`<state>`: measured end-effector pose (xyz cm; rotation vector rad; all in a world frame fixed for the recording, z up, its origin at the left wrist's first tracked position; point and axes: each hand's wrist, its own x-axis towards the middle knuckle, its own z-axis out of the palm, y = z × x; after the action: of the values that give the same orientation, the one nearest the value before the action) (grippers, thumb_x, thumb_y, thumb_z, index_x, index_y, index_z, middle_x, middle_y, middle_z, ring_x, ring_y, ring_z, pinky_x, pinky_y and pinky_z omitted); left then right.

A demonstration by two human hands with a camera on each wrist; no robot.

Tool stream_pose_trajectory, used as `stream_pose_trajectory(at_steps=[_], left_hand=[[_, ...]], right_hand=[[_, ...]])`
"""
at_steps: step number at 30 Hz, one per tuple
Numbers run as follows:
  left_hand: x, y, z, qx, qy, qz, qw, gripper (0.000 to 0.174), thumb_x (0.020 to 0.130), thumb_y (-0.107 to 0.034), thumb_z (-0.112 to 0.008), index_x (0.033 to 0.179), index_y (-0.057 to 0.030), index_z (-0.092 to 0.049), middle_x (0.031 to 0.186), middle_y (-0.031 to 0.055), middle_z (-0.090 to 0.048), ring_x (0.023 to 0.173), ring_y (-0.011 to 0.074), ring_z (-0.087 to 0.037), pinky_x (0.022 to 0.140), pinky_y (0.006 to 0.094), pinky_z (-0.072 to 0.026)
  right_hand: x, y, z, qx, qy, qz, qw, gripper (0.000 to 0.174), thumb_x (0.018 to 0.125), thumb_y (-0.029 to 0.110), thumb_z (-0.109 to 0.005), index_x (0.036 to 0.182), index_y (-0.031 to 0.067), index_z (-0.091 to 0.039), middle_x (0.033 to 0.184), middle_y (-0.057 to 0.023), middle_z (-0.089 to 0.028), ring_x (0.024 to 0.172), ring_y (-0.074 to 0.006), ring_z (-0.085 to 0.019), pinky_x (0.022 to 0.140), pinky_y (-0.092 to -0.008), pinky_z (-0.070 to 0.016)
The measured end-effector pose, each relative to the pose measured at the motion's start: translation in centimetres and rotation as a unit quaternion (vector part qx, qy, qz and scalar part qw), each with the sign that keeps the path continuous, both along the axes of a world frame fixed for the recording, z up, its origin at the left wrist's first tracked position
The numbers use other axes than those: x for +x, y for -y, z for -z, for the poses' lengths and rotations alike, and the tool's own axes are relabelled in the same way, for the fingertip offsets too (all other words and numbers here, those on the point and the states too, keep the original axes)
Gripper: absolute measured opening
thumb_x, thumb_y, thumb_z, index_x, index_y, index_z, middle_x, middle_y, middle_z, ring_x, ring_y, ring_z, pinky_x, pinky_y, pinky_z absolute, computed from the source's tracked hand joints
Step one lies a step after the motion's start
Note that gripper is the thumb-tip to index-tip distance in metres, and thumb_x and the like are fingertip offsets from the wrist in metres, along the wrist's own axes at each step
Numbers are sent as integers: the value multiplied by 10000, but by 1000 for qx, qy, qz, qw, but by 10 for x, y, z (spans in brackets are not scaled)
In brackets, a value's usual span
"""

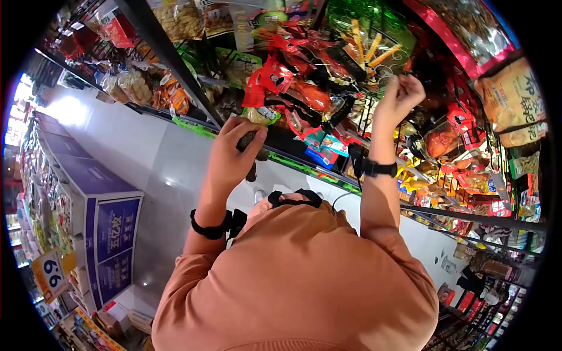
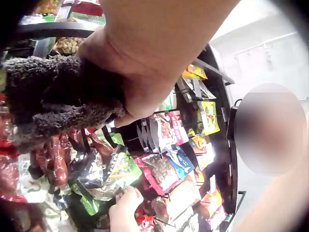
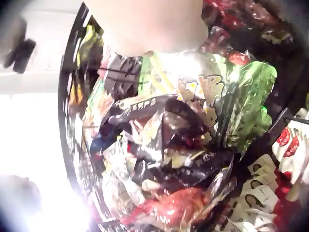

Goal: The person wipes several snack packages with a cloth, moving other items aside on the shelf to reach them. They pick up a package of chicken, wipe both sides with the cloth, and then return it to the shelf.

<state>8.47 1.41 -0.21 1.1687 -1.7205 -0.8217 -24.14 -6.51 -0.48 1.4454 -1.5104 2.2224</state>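
Note:
My left hand point(image 1: 233, 149) grips a dark grey fuzzy cloth point(image 2: 43, 96) at the front edge of a shelf of packaged snacks. In the left wrist view the cloth bunches out from under the palm. Farther right, my right hand point(image 1: 398, 100) has its fingers curled at the edge of a green snack bag point(image 3: 251, 101) printed with yellow sticks. It covers part of that bag's edge in the right wrist view, and its fingertips are hidden there. Red and black vacuum-packed meat snacks point(image 1: 313, 96) lie between the two hands.
Larger bags point(image 1: 506, 99) stand at the right of the rack. A dark upright post point(image 1: 170, 55) rises left of the left hand. Green price strips point(image 1: 298, 167) run along the shelf's front edge. A purple display stand point(image 1: 114, 234) is across the aisle at left.

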Motion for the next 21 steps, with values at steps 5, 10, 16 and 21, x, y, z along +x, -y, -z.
stream_pose_trajectory(at_steps=[5, 10, 16, 21], left_hand=[[13, 0, 6, 65, -13, 19, 998, 131, 878, -107, -656, 941, 4, -683, 946, 119, -609, 882, 245, -611, 802, 322, -478], [20, 3, 15, 14, -11, 42, 999, 130, 865, -95, -671, 938, 12, -677, 929, 115, -605, 860, 246, -611, 779, 329, -485], [22, 7, 19, 54, -29, 57, 996, 158, 885, -128, -658, 972, 3, -674, 948, 105, -618, 868, 218, -605, 789, 310, -472], [1, 18, 3, 191, -216, 134, 948, 467, 877, -215, -713, 1279, -32, -564, 970, 15, -611, 880, 54, -527, 789, 244, -445]], right_hand=[[65, 5, -28, 101, -302, 27, 948, 613, 755, 153, -791, 1269, 5, -493, 1191, -184, -548, 1088, -359, -532, 949, -404, -437], [66, 18, -34, 137, -268, 17, 953, 528, 696, 65, -785, 1177, 89, -569, 1092, -156, -535, 1013, -355, -558, 881, -411, -471], [76, -4, -31, 52, -387, -1, 920, 492, 627, 10, -768, 1076, 110, -592, 1028, -135, -510, 936, -357, -547, 827, -425, -464], [87, -58, -33, -26, -439, -32, 897, 358, 587, 21, -763, 900, 133, -631, 908, -86, -469, 841, -303, -509, 777, -441, -441]])
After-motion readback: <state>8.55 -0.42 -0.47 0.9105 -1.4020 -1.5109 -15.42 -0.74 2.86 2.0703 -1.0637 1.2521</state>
